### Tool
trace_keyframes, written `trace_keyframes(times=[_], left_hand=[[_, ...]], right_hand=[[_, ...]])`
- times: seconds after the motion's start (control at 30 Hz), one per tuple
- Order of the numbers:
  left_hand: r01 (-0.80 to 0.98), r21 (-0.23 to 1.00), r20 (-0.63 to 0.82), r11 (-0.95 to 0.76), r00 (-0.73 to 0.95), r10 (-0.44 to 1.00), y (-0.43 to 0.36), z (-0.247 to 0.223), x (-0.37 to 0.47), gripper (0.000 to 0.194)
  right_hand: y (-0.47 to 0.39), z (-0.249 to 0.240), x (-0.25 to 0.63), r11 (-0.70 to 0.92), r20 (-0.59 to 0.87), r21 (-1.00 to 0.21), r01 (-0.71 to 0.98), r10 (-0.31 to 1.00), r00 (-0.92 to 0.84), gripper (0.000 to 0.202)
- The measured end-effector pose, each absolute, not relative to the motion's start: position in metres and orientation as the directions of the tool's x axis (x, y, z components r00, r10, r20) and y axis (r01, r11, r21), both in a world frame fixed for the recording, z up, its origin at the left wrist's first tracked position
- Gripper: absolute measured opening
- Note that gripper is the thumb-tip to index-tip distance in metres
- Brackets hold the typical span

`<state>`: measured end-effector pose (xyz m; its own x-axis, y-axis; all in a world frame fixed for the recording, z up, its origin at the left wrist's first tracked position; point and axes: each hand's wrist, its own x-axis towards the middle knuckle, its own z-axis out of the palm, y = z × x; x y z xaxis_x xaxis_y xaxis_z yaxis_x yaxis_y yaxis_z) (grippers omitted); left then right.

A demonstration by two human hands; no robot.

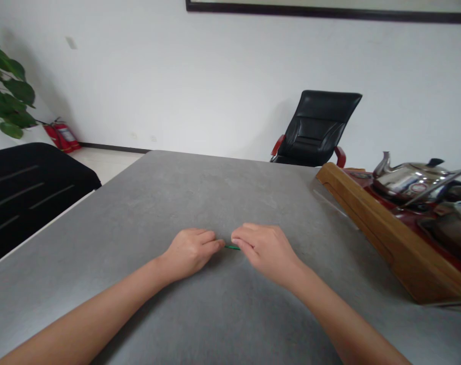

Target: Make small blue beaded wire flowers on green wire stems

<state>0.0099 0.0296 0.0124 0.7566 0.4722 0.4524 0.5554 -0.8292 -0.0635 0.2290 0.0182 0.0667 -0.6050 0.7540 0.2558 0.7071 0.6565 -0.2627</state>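
Both hands are together low over the middle of the grey table (pixel 200 192). A thin green piece (pixel 232 247), like a short stick or cord, shows in the narrow gap between them; its exact kind is too small to make out. My left hand (pixel 192 251) is closed, pinching its left end between thumb and fingertips. From the other side, my right hand (pixel 270 251) curls over the right end with fingers closed and the thumb in front. Most of the green piece is hidden by the fingers.
A wooden tea tray (pixel 367 223) carrying a steel kettle (pixel 409 180) and a glass pot (pixel 456 225) stands at the right. Beyond the table is a black chair (pixel 317 126). Another black chair (pixel 29 192), a plant (pixel 10 91) and red fire extinguishers (pixel 62 137) are at left.
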Motion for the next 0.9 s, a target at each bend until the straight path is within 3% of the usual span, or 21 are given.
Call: trace_keyframes(times=[0.27,0.5,0.67,0.9], left_hand=[[0.711,0.122,0.503,-0.693,0.557,0.660,0.036,0.008,0.003,0.025],[0.694,0.331,0.476,-0.639,0.462,0.749,0.036,0.010,0.004,0.025],[0.638,0.492,0.458,-0.592,0.389,0.799,0.037,0.011,0.007,0.023],[0.460,0.668,0.443,-0.585,0.387,0.809,0.034,0.017,0.010,0.023]], right_hand=[[0.007,0.062,0.215,0.679,0.206,-0.099,0.727,0.729,-0.653,0.015],[0.007,0.049,0.212,0.654,0.162,-0.109,0.749,0.755,-0.636,0.015],[0.012,0.036,0.213,0.610,0.170,-0.219,0.762,0.793,-0.586,0.017],[0.029,0.013,0.219,0.521,0.181,-0.589,0.617,0.830,-0.528,0.018]])
